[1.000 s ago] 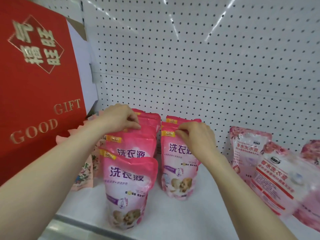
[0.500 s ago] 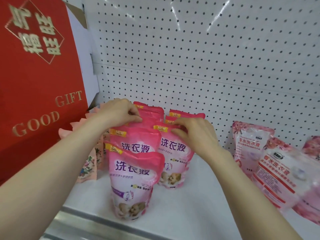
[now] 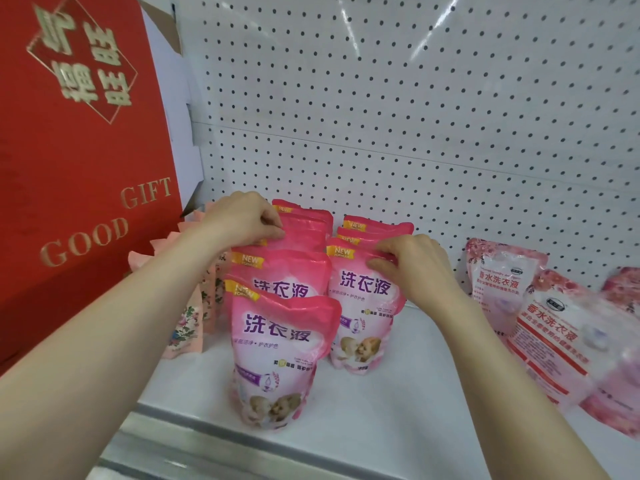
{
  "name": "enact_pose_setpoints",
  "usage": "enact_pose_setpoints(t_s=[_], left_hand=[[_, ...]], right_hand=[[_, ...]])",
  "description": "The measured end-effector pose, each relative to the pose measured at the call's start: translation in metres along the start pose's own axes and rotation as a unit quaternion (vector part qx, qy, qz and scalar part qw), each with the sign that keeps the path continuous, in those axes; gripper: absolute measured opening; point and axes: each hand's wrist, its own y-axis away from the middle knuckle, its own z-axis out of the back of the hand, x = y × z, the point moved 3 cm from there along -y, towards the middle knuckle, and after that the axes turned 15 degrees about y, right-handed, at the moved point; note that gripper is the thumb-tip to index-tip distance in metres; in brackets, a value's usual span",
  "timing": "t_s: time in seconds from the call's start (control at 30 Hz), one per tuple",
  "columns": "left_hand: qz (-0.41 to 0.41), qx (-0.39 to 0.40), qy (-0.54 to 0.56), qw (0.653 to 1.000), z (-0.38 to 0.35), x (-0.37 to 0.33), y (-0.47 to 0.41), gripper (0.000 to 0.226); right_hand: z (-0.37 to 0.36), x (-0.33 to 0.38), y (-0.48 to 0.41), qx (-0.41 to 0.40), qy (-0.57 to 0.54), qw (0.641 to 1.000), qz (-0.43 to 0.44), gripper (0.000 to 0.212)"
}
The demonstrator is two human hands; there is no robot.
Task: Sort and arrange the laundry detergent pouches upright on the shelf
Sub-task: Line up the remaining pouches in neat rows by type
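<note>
Pink laundry detergent pouches stand upright in two rows on the white shelf (image 3: pixel 398 403). The left row's front pouch (image 3: pixel 277 358) is nearest me, with several more behind it. My left hand (image 3: pixel 242 220) pinches the top edge of a pouch (image 3: pixel 304 233) near the back of that row. The right row is led by a front pouch (image 3: pixel 363 317), and my right hand (image 3: pixel 412 265) grips its top right corner. Behind it, more pouch tops (image 3: pixel 377 228) show.
A large red gift box (image 3: pixel 79 161) fills the left side. Floral paper bags (image 3: pixel 187 327) stand beside it. Paler rose-print pouches (image 3: pixel 498 282) lean and lie at the right (image 3: pixel 561 344). White pegboard (image 3: pixel 415 116) backs the shelf, with a metal front rail (image 3: pixel 207 448).
The two rows now stand slightly apart and more squared up. My right hand has shifted to the front pouch's top right corner; my left hand stays at the back of the left row.
</note>
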Motion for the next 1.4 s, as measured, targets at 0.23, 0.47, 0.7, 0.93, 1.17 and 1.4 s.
enact_pose_setpoints(t_s=[0.23,0.47,0.7,0.93,1.17,1.4], left_hand=[[-0.045,-0.005,0.055,0.997,0.009,-0.003,0.010,0.009],[-0.117,0.052,0.069,0.989,0.019,-0.027,0.050,0.022],[-0.119,0.008,-0.003,0.993,0.014,-0.022,0.058,0.007],[-0.116,-0.005,0.003,0.993,0.009,-0.023,0.063,0.012],[-0.119,-0.172,0.234,0.950,0.028,-0.018,0.112,0.014],[-0.034,-0.276,0.397,0.875,-0.055,0.025,0.198,0.042]], right_hand=[[0.001,0.006,0.003,-0.025,0.047,0.999,-0.006,0.020],[0.005,0.002,0.008,-0.007,-0.019,1.000,-0.003,0.014],[0.015,0.000,0.009,0.014,0.018,1.000,-0.016,0.012],[0.009,-0.001,0.021,0.030,0.034,0.998,-0.049,0.022],[0.040,0.027,0.055,-0.191,-0.148,0.970,-0.001,0.018],[0.043,0.090,0.070,-0.070,-0.234,0.964,0.109,0.020]])
